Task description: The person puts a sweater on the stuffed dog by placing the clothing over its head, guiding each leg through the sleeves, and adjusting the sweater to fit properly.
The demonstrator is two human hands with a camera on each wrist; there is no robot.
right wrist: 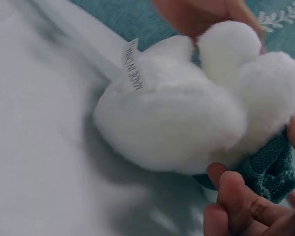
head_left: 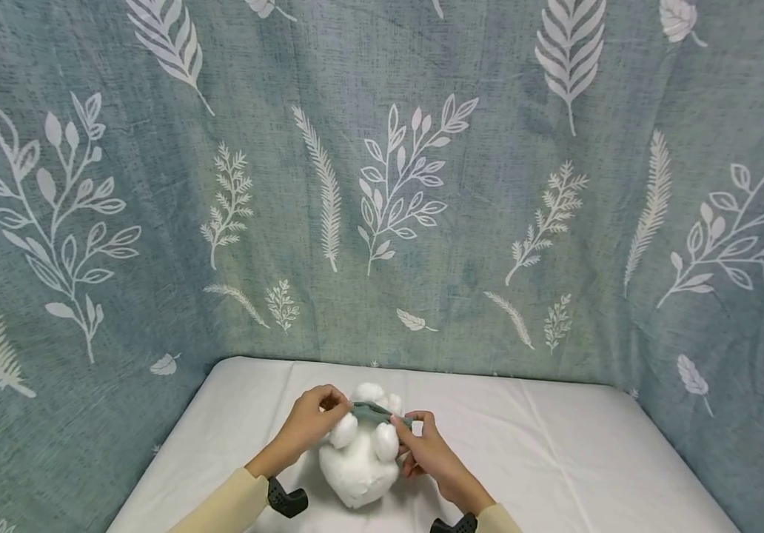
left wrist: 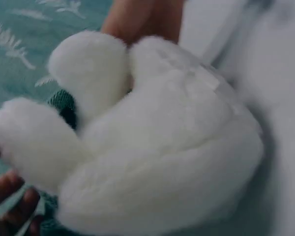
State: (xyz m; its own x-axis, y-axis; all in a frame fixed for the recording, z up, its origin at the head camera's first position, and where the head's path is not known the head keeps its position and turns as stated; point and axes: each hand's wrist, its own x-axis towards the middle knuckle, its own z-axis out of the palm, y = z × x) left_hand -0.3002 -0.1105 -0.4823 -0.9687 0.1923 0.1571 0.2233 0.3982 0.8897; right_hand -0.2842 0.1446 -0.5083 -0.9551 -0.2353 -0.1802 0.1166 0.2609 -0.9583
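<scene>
A white plush toy (head_left: 358,470) rests on the white surface, its round body toward me and two rounded limbs pointing away. Across its far part runs a green knitted band (head_left: 370,412), which looks like a scarf. My left hand (head_left: 312,422) pinches the band's left end between thumb and fingers. On the other side my right hand (head_left: 427,448) grips the band's right part, thumb on top. The right wrist view shows the knitted band (right wrist: 273,164) bunched by the right fingers (right wrist: 233,189). Much of the band is hidden behind the plush (left wrist: 157,152) in the left wrist view.
A white-covered table (head_left: 542,451) lies under the toy. Blue-green curtains (head_left: 462,311) with white leaf prints stand behind it and along both sides. A printed white label (right wrist: 133,71) sticks out of the plush body.
</scene>
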